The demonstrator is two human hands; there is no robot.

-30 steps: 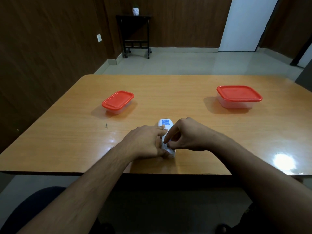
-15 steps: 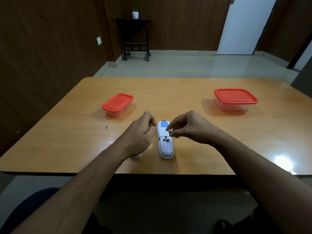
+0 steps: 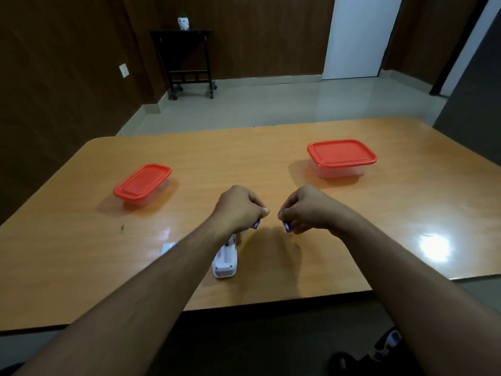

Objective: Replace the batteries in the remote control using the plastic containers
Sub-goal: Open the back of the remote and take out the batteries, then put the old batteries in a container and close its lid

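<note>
- The left hand (image 3: 238,208) and right hand (image 3: 307,210) are raised just above a wooden table (image 3: 271,147), each with fingers curled in a pinch around a small bluish battery: one battery (image 3: 256,223) shows below the left fingertips, the other battery (image 3: 286,226) below the right.
- The view of both cells is blurred, so only the exposed ends can be made out; they appear to be slim cylinders taken from the remote.
- The remote control (image 3: 225,260) lies face down below and nearer the person than the left grip, its back compartment open and looking empty. A pale flat piece, probably the battery cover (image 3: 168,247), lies on the table to the outer side of the left forearm.
- Two lidded plastic boxes wait farther out: the small container (image 3: 142,183) beyond and outward of the left grip, the large container (image 3: 341,157) beyond and outward of the right grip. Both red lids are on.
- Handling judgement: the batteries should be light, rigid and smooth, apt to roll or slip from a loose pinch; holding each across its middle between thumb and forefinger seems safest.
- The containers look light with flexible snap lids; prising up a lid corner while steadying the clear base would likely open them without sliding on the glossy top.
</note>
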